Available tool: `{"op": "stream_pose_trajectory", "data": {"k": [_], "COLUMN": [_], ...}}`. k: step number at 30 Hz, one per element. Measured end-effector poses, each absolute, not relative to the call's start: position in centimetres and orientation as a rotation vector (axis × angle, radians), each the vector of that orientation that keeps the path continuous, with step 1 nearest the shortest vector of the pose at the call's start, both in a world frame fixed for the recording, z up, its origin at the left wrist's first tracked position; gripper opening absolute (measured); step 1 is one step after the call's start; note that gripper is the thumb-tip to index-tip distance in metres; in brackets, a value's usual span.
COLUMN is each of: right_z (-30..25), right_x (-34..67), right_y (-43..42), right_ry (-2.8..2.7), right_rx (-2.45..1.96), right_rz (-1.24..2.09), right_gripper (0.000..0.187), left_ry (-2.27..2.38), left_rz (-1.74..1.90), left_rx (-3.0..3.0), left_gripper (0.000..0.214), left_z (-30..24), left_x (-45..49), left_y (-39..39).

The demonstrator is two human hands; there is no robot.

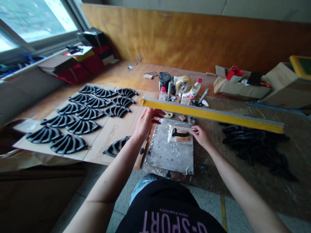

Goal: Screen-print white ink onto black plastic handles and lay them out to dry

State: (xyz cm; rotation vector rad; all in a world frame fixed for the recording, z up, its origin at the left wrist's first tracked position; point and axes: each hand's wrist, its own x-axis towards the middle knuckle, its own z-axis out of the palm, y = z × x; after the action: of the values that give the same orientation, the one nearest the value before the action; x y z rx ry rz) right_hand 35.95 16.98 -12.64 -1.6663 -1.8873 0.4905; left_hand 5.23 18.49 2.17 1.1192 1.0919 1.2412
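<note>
My left hand (pixel 147 120) is raised just below the left end of a long yellow bar with a grey top edge (pixel 209 112). Its shadowed fingers point right and look apart, with nothing visible in them; whether they touch the bar I cannot tell. My right hand (pixel 200 136) has its thumb and fingertips pinched together beside a small jig (pixel 181 138) on a grey metal plate (pixel 170 158). What the pinch holds, if anything, is too small to see. A curved black piece (pixel 179 133) sits in the jig.
Rows of fan-shaped black parts (pixel 82 124) cover cardboard (pixel 97 142) on the left. A dark pile of parts (pixel 257 145) lies right. Behind the bar stand a black tub (pixel 164 80), a tape roll (pixel 183 84) and a bottle (pixel 195 89). An open carton (pixel 240 87) is back right.
</note>
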Motion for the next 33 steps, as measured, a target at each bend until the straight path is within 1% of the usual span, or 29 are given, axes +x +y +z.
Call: {"op": "stream_pose_trajectory", "data": {"k": [2, 5, 7, 9, 10, 11, 14, 17, 21, 26, 30, 33], "right_z": [-13.7, -12.8, -11.1, -9.2, -8.4, -7.8, -7.3, -8.8, -12.3, -15.5, -16.4, -16.6], "right_x": [34.0, 32.2, 30.8, 28.2, 26.4, 24.3, 17.4, 10.9, 4.4, -0.6, -1.5, -1.7], "right_y": [15.8, 15.2, 15.0, 14.4, 13.9, 13.4, 11.8, 11.8, 14.0, 15.9, 15.7, 15.4], "right_ry": [-2.071, -2.198, -2.180, -2.182, -2.212, -2.263, -2.459, -2.547, -2.664, -2.908, -2.961, -2.942], "right_rx": [-1.590, -1.572, -1.540, -1.441, -1.373, -1.296, -1.031, -0.873, -0.924, -1.119, -1.204, -1.217], "right_rz": [0.491, 0.456, 0.445, 0.416, 0.406, 0.406, 0.482, 0.601, 0.702, 0.689, 0.594, 0.609], "right_gripper": [0.026, 0.017, 0.015, 0.017, 0.019, 0.020, 0.027, 0.031, 0.036, 0.038, 0.033, 0.032], "left_ry": [1.100, 1.160, 1.176, 1.143, 1.130, 1.140, 1.311, 1.583, 1.975, 2.200, 2.224, 2.237], "left_rz": [1.264, 1.229, 0.992, 0.739, 0.700, 0.720, 0.964, 1.100, 1.044, 0.664, 0.450, 0.314], "left_rx": [1.082, 1.011, 0.952, 0.848, 0.784, 0.717, 0.537, 0.449, 0.394, 0.488, 0.565, 0.608], "left_gripper": [0.053, 0.055, 0.061, 0.068, 0.070, 0.070, 0.062, 0.058, 0.064, 0.072, 0.067, 0.062], "left_z": [2.2, 0.4, -1.6, -3.9, -5.0, -5.9, -8.3, -10.6, -14.6, -18.2, -18.8, -18.9], "left_x": [5.6, 5.5, 5.4, 5.3, 5.1, 4.8, 2.0, -4.0, -13.1, -18.9, -20.4, -21.2], "left_y": [18.6, 16.5, 14.0, 11.3, 10.2, 9.3, 7.6, 6.2, 3.4, 1.9, 2.6, 3.0]}}
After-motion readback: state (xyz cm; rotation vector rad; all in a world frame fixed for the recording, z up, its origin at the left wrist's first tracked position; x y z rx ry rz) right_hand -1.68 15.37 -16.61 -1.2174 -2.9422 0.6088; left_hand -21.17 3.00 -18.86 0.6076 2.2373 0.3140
